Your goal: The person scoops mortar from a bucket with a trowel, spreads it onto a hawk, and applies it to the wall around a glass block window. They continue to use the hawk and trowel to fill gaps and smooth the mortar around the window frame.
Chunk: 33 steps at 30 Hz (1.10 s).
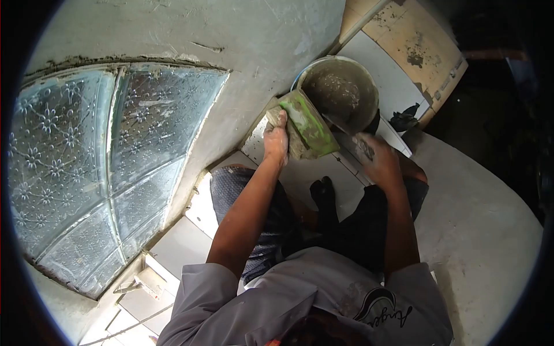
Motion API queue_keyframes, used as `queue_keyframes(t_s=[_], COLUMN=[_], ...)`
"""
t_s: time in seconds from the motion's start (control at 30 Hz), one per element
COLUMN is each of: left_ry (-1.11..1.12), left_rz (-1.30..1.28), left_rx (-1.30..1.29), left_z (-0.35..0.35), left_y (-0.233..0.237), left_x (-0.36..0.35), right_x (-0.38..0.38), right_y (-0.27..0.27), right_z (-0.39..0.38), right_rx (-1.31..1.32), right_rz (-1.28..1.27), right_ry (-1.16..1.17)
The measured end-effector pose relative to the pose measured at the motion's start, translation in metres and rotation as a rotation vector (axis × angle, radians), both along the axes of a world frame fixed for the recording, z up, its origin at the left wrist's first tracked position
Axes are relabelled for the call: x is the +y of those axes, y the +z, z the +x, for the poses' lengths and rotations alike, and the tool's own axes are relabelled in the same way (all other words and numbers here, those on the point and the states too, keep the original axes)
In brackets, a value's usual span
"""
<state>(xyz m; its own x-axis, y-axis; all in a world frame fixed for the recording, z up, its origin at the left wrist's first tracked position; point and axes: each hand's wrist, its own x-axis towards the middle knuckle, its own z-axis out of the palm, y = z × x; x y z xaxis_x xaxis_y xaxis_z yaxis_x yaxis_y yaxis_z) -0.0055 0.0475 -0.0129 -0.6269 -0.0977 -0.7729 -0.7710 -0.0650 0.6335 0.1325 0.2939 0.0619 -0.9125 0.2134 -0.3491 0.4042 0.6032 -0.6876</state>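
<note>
My left hand [276, 140] is closed round the handle of a green float [306, 122] smeared with grey mortar. The float is tilted against the near left rim of a round bucket [365, 79]. Wet grey mortar [336, 91] lies inside the bucket. My right hand [376, 158], slightly blurred, is closed round the handle of a trowel [339, 123], just below the bucket's rim. Part of the trowel's blade is hard to make out against the bucket.
A patterned glass window [156, 109] is set in the grey plastered wall [254, 34] at left. Dark crumpled material [405, 117] lies right of the bucket, near a mortar-spotted tan board [416, 49]. A pale curved surface [473, 230] stretches along the right.
</note>
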Motion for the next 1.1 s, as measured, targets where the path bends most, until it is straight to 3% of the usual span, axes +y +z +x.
queue_keyframes(t_s=[0.13, 0.27, 0.4, 0.5, 0.6, 0.7, 0.73, 0.83, 0.87, 0.97, 1.07, 1.1], left_ry=[0.095, 0.107, -0.045, -0.115, -0.308, -0.189, -0.171, -0.063, -0.054, -0.187, -0.418, -0.405], left_rz=[-0.057, 0.050, 0.023, 0.032, -0.054, -0.072, -0.167, 0.051, -0.015, 0.023, -0.075, -0.031], left_rx=[0.061, 0.075, 0.146, 0.001, 0.125, 0.158, 0.047, 0.094, 0.030, -0.031, -0.051, 0.034], left_z=[-0.002, -0.004, 0.005, 0.004, 0.009, 0.004, 0.000, -0.002, -0.003, 0.002, 0.008, 0.007], left_y=[0.005, 0.009, 0.009, 0.008, 0.021, 0.010, 0.018, -0.013, -0.026, 0.002, 0.033, 0.029], left_x=[0.013, 0.012, 0.012, 0.012, 0.019, 0.014, 0.015, 0.007, 0.004, 0.016, 0.025, 0.024], right_x=[-0.010, -0.023, -0.030, -0.027, -0.009, -0.005, -0.008, -0.030, -0.040, -0.060, -0.044, -0.033], right_y=[0.041, 0.026, -0.002, -0.032, -0.055, -0.029, -0.012, 0.020, 0.013, -0.018, -0.042, -0.043], right_z=[0.033, 0.038, -0.004, -0.049, -0.088, -0.076, -0.068, -0.026, -0.010, -0.003, -0.044, -0.057], right_rx=[-0.063, -0.062, -0.045, 0.078, 0.069, 0.068, 0.029, -0.040, -0.023, 0.008, -0.018, -0.030], right_rz=[0.111, 0.203, 0.174, 0.226, 0.249, 0.179, 0.163, 0.168, 0.202, 0.237, 0.216, 0.200], right_ry=[0.071, 0.130, 0.140, 0.095, 0.123, 0.067, 0.068, 0.097, 0.128, 0.077, -0.036, -0.070])
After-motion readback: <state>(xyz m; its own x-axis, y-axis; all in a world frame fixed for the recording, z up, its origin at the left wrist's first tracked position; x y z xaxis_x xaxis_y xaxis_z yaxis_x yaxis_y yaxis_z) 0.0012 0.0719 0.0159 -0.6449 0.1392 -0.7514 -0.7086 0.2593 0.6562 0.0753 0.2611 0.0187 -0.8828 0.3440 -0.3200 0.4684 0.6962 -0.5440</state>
